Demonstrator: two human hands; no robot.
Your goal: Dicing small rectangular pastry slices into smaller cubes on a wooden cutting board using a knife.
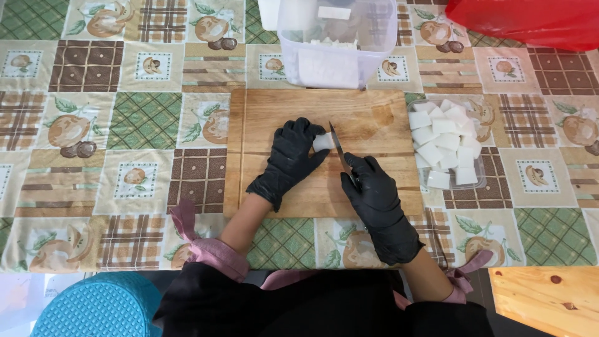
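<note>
Gripping a knife (pixel 340 154), glossy gloved hands steady a white block (pixel 323 141).

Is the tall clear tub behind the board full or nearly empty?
Nearly empty: the tub holds only a few white pieces near its bottom.

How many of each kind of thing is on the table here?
Wooden cutting board: 1
Knife: 1
White block being cut: 1
Clear containers: 2
Red bag: 1
Total: 6
</note>
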